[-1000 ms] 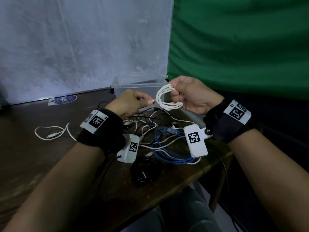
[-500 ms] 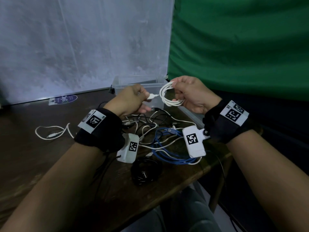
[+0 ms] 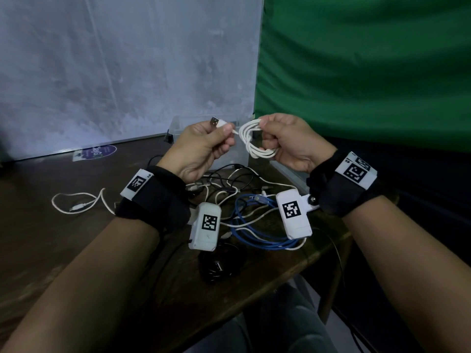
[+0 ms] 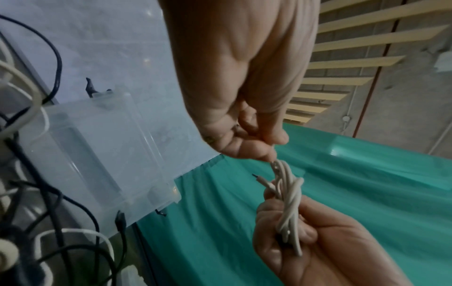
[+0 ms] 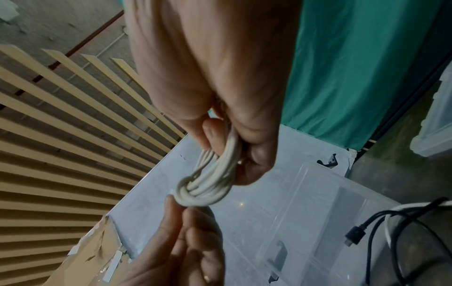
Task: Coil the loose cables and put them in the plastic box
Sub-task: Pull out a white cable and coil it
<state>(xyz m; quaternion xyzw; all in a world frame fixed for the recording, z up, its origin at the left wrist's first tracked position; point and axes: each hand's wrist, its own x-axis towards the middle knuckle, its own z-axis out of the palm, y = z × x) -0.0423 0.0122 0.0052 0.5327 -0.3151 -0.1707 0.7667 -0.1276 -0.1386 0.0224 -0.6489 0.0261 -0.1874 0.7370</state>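
My right hand (image 3: 274,138) grips a white cable coil (image 3: 251,138) of several loops, held in the air in front of the clear plastic box (image 3: 178,123). My left hand (image 3: 216,133) pinches the same cable's USB plug end (image 3: 218,122), which points up and left. One turn of the cable is wrapped across the loops (image 5: 195,190). The same coil (image 4: 288,195) shows in the left wrist view between both hands. The box (image 4: 97,154) looks empty in the wrist views.
Loose cables lie tangled on the dark wooden table (image 3: 63,245): a blue cable (image 3: 257,235), black cables (image 3: 224,174), white cables (image 3: 76,203) and a black coiled bundle (image 3: 219,266) near the front edge. A green cloth (image 3: 369,72) hangs at the right.
My left hand has pulled the plug end up and to the left, away from the coil. The right hand has kept hold of the coil and risen slightly.
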